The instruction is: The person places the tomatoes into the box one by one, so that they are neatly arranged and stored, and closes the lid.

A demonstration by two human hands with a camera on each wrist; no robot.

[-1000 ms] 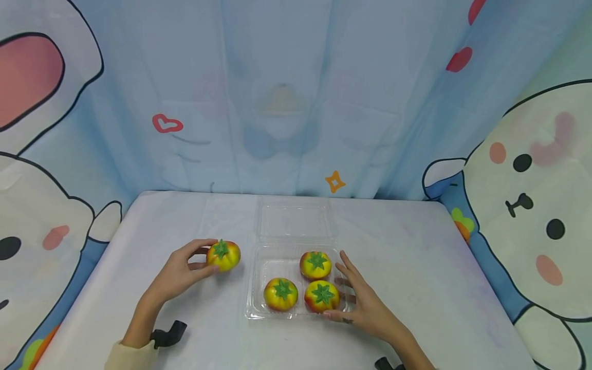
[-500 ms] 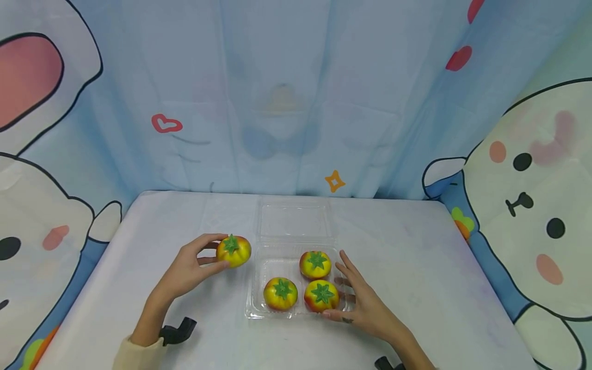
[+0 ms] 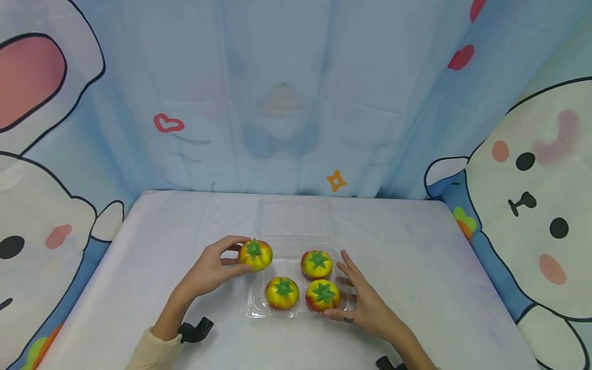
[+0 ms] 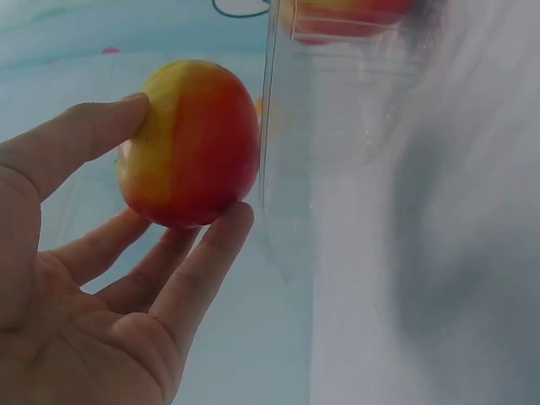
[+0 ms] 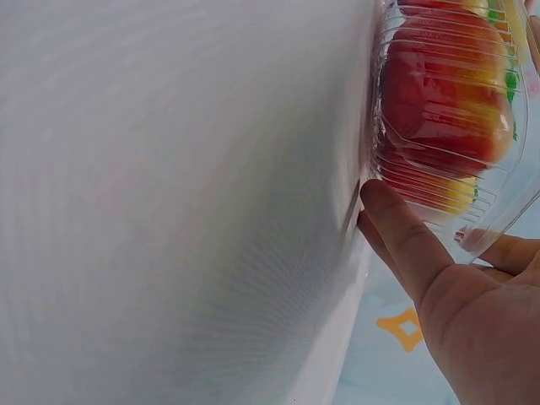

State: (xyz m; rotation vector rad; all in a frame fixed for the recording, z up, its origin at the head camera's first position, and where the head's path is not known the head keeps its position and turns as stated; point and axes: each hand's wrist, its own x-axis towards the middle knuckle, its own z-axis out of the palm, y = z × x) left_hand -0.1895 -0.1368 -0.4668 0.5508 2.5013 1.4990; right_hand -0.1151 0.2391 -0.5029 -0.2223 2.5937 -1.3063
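My left hand [image 3: 208, 270] holds a yellow-and-red tomato-shaped fruit [image 3: 256, 255] between thumb and fingertips, above the left side of a clear plastic clamshell box [image 3: 296, 314]. The left wrist view shows the held fruit [image 4: 198, 143] beside the clear wall. Inside the box sit three similar fruits: one at back right [image 3: 316, 264], one at front right [image 3: 322, 295] and one at front left [image 3: 281, 293]. Against the box's right side rests my right hand [image 3: 365, 306], fingers spread and thumb at the front rim. Its fingers [image 5: 413, 240] touch the box's lower edge in the right wrist view.
The box's clear lid [image 3: 295, 218] lies folded back toward the far edge of the white-covered table [image 3: 416, 257]. Behind the table hangs a blue curtain [image 3: 277, 103] printed with cartoon figures.
My left hand has moved right with the fruit, from beside the box to over its left side. The right hand and the three fruits in the box have stayed put.
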